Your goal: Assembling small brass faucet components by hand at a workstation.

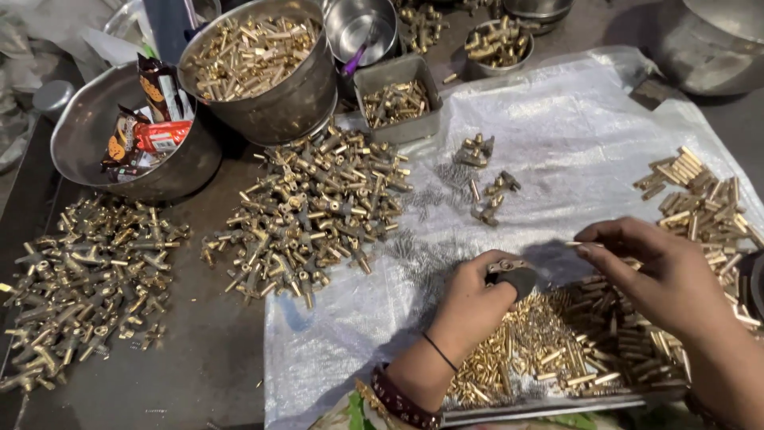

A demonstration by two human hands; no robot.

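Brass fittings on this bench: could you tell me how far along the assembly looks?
Seemingly done: two heaps of assembled fittings and. In hand: the left hand grips one fitting body while the right hand brings a thin pin to it. Left: the tray of loose brass parts and a full steel bowl.

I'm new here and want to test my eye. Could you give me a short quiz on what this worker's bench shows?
1. True or false: the left hand holds a small dark fitting.
2. What does the right hand pinch between its fingertips?
A. a thin pin
B. a spoon
C. a coin
3. What fills the big steel bowl at the top, just left of the small square tin?

Key:
1. True.
2. A, a thin pin.
3. Short brass tubes.
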